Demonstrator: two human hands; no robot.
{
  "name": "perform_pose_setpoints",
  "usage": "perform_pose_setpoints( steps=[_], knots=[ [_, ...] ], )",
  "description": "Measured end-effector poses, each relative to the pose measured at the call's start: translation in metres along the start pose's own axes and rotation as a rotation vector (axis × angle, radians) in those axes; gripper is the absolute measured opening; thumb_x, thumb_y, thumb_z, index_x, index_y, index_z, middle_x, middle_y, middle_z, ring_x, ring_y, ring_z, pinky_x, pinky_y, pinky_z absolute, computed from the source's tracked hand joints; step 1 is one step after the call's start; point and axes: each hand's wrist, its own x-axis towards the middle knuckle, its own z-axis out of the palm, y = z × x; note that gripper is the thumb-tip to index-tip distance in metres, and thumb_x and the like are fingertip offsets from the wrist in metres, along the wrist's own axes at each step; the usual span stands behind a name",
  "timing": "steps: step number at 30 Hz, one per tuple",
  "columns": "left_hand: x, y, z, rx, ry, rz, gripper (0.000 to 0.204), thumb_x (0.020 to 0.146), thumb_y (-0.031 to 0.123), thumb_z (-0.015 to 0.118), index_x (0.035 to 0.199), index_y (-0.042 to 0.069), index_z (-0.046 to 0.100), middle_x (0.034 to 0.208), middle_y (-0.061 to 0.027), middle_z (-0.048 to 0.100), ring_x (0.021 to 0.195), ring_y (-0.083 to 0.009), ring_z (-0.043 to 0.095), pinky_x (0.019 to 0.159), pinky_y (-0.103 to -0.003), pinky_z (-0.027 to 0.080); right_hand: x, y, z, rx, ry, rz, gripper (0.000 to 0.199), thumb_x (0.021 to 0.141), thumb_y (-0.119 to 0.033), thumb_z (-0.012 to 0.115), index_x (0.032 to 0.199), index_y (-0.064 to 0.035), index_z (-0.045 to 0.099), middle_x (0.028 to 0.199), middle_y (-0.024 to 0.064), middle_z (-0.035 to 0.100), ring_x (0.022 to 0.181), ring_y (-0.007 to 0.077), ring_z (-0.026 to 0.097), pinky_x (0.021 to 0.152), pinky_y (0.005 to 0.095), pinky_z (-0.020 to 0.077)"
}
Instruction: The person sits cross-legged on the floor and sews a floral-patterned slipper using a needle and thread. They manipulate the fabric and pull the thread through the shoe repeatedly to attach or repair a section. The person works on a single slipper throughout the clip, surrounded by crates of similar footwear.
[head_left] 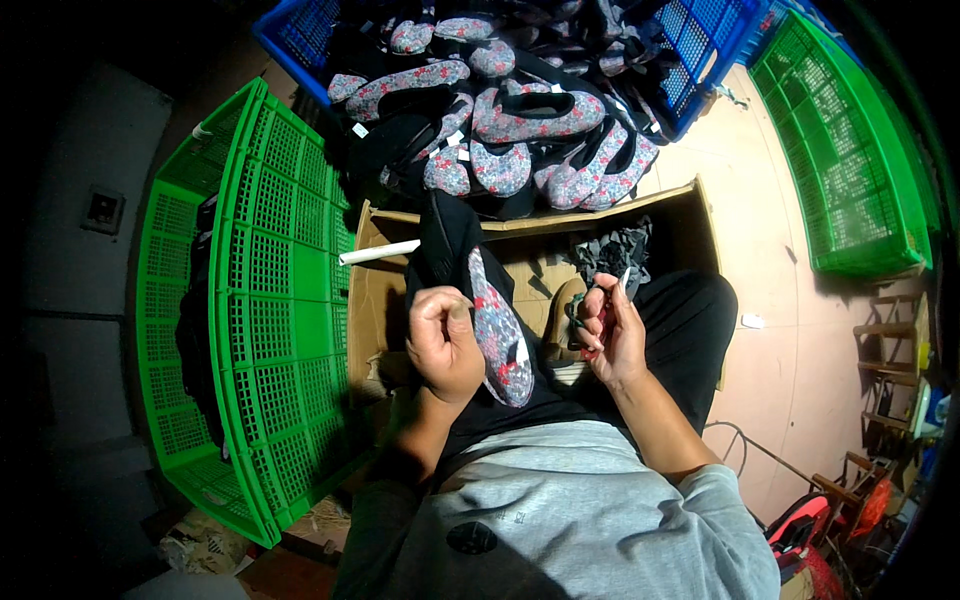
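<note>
I have the 2 hands apart — the left hand [445, 345] curled closed, apparently on the edge of the floral slipper [503, 345] above the lap, the right hand [622, 345] closed around a small pointed tool [625, 281]. I judge the slipper light, soft and bendy, not fragile; its sole edge looks the firmest hold. Far off, a blue crate [715, 40] is heaped with similar slippers [540, 118]. Nearer, a cardboard box [372, 310] carries dark scraps [625, 248] — the left green crate [226, 300] has black items [200, 335]; the right green crate's [840, 150] contents I cannot tell.
</note>
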Motion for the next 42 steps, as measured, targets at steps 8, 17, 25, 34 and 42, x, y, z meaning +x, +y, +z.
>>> perform_pose_setpoints(
  steps=[8, 17, 25, 34, 42],
  knots=[
    [0.043, 0.015, 0.044, -0.078, 0.219, -0.058, 0.006, 0.099, 0.002, 0.052, 0.104, 0.0, 0.048, 0.093, -0.0066, 0.056, 0.084, -0.0115, 0.054, 0.079, -0.025, 0.045, -0.011, 0.014, 0.0, -0.497, -0.323, -0.171, 0.075, 0.083, -0.033, 0.078, 0.139, -0.0004, 0.039, 0.132, 0.0125, 0.053, 0.116, 0.0199, 0.055, 0.098, 0.0324, 0.0437],
    [0.033, 0.032, 0.093, -0.108, -0.031, 0.0, 0.006, 0.098, 0.005, 0.058, 0.101, 0.002, 0.054, 0.091, -0.0022, 0.054, 0.078, -0.008, 0.052, 0.072, -0.023, 0.046, -0.023, 0.008, 0.014, -0.529, -0.112, -0.454, 0.045, 0.084, -0.001, 0.074, 0.126, -0.0018, 0.059, 0.123, 0.0101, 0.062, 0.11, 0.0192, 0.061, 0.097, 0.0346, 0.0486],
    [0.042, 0.036, 0.1, -0.156, -0.234, 0.024, 0.008, 0.093, 0.003, 0.064, 0.097, -0.001, 0.058, 0.088, -0.0088, 0.061, 0.077, -0.0157, 0.059, 0.07, -0.027, 0.049, -0.015, -0.016, 0.017, -0.245, 0.204, -0.234, 0.027, 0.088, -0.029, 0.063, 0.107, -0.011, 0.058, 0.09, 0.0, 0.063, 0.06, 0.0094, 0.055, 0.045, 0.0216, 0.0375],
    [0.022, -0.011, 0.062, 0.184, -0.24, 0.057, 0.008, 0.086, 0.0, 0.067, 0.094, -0.002, 0.063, 0.086, -0.0131, 0.064, 0.076, -0.0258, 0.063, 0.069, -0.032, 0.05, 0.01, -0.05, -0.013, 0.003, 0.328, -0.295, 0.023, 0.097, -0.037, 0.057, 0.096, -0.0144, 0.058, 0.093, -0.0017, 0.062, 0.052, 0.0075, 0.041, 0.041, 0.0205, 0.0289],
    [0.005, -0.039, 0.066, 0.49, -0.439, -0.137, 0.02, 0.084, 0.001, 0.062, 0.102, 0.0, 0.068, 0.104, -0.015, 0.068, 0.095, -0.0347, 0.063, 0.084, -0.041, 0.051, 0.013, -0.062, -0.025, 0.09, 0.254, -0.404, 0.024, 0.096, -0.031, 0.059, 0.104, -0.0082, 0.059, 0.1, 0.0039, 0.065, 0.054, 0.0109, 0.044, 0.04, 0.0209, 0.0291]
  ],
)
